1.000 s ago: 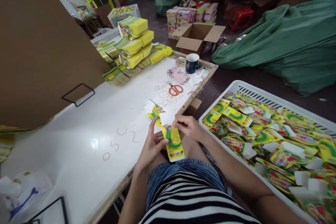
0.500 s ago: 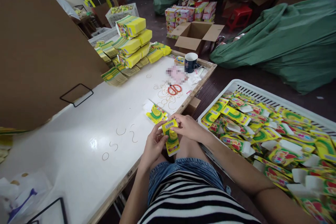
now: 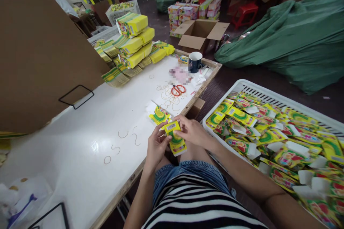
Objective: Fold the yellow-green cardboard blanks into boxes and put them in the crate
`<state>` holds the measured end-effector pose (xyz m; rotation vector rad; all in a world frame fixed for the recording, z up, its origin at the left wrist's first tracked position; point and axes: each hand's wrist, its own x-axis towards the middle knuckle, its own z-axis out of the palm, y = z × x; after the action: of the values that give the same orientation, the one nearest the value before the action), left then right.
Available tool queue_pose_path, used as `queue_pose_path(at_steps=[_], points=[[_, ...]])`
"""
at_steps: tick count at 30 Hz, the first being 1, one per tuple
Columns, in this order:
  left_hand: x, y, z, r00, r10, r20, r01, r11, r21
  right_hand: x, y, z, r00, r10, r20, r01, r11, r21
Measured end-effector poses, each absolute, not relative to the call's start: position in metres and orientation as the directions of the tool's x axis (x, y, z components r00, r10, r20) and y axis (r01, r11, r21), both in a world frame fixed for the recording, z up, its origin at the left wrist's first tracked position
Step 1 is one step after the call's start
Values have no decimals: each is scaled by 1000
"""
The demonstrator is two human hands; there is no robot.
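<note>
Above my lap, just off the table edge, a small yellow-and-green carton (image 3: 177, 143) with a barcode is pinched between both hands. My left hand (image 3: 157, 145) grips its left side, thumb lying on the front. From the right, my right hand (image 3: 194, 131) holds the carton's upper right part; some of its fingers are hidden behind it. Right behind the hands, another yellow carton (image 3: 159, 114) with a white flap lies on the white table (image 3: 88, 164).
To my right stands a white basket (image 3: 243, 83) heaped with printed cartons. Stacks of flat yellow cartons (image 3: 134, 44) fill the table's far end. Red scissors (image 3: 178, 90), loose rubber bands (image 3: 164, 94) and a dark mug (image 3: 194, 65) lie nearer. An open cardboard box (image 3: 192, 41) is beyond.
The carton has tilted slightly and shifted a little in my fingers, showing more of its front. Both hands keep their grip, and the view has moved only slightly.
</note>
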<state>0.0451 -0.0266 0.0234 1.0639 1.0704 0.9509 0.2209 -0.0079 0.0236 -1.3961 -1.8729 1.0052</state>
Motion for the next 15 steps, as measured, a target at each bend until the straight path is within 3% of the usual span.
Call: queue_pose_path(at_steps=[3,5,8,11,13,15], points=[[52,-27,20,211,956,-203,-108,229,967,226,-10,15,-274,958,83,237,151,-960],[60,-27,16,244,953,-178,-129,214,968,237,-13,14,-224,970,89,158,126,-979],[62,-22,6,206,976,-73,-29,81,996,273,-19,25,6,970,244,393,222,-893],[49,-9,-11,56,997,52,329,-68,942,309,-15,36,247,844,477,773,125,-622],[39,-2,-25,11,997,76,518,-71,852,308,-2,33,246,847,472,844,52,-534],[32,3,-37,9,998,62,602,-55,796,281,17,20,146,931,334,829,70,-555]])
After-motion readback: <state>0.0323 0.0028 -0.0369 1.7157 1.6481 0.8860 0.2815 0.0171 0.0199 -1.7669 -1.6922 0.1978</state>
